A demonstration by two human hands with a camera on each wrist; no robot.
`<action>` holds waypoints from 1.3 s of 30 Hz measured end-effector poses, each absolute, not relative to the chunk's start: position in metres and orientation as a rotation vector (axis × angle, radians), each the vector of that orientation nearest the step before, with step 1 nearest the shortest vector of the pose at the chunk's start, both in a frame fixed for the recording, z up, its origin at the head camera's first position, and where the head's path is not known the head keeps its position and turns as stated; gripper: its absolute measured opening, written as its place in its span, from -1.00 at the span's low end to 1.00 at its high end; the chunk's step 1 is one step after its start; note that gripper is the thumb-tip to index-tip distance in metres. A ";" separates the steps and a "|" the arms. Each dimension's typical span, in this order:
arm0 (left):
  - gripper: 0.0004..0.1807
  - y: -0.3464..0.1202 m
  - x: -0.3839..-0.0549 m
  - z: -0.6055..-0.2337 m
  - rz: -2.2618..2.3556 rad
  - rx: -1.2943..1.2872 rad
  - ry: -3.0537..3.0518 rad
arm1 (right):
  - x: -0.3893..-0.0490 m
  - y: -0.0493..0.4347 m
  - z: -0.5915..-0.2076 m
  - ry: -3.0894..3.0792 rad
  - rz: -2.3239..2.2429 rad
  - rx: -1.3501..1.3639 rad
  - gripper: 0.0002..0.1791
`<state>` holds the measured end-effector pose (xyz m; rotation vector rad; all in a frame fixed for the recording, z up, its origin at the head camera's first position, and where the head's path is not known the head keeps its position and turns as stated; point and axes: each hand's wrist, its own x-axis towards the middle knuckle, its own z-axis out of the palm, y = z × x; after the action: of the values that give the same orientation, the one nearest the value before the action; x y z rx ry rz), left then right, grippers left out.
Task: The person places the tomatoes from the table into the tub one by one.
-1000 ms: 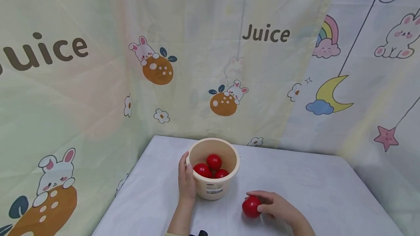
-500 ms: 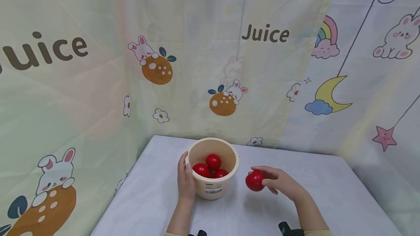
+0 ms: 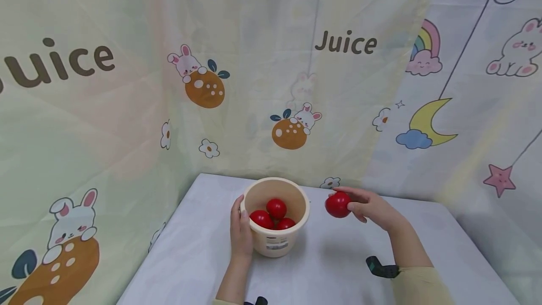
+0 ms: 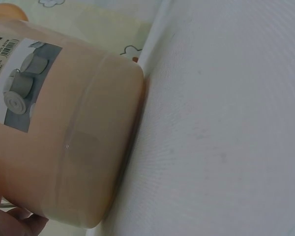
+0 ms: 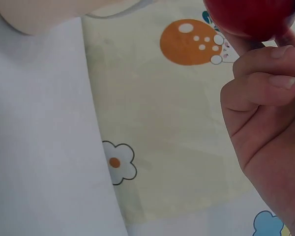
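A cream plastic bucket stands upright on the white-covered table, with a printed label on its side. Inside lie three glossy red round fruits. At the bucket's left side, my left hand holds it, fingers along the wall near the rim; the left wrist view catches part of that hand below the bucket wall. My right hand pinches another red round fruit between thumb and fingers, raised above the table to the right of the bucket. In the right wrist view, two fingers curl beneath this fruit.
The white tablecloth spreads around the bucket. Behind and beside the table hang printed curtains with rabbits, oranges and the word Juice. A black wrist device sits on the right forearm at a beige sleeve.
My right hand has lifted the red round fruit off the table, moving it up and farther back, beside the bucket's rim. My left hand and the bucket have stayed in place.
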<state>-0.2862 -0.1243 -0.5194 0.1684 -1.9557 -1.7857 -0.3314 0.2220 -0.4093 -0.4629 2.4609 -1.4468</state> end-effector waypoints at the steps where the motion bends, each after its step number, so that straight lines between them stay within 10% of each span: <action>1: -0.51 -0.124 -0.286 -0.519 -1.783 0.163 -1.958 | -0.333 0.222 -0.408 2.457 -1.444 -0.479 -0.31; 39: -0.54 -0.126 -0.286 -0.520 -1.771 0.129 -1.946 | -0.399 0.108 -0.374 2.130 -1.042 -0.758 -0.49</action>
<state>-0.2856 -0.1256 -0.5196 0.1293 -1.9456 -1.7714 -0.3991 0.1077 -0.3738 -0.7581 2.1305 -1.0422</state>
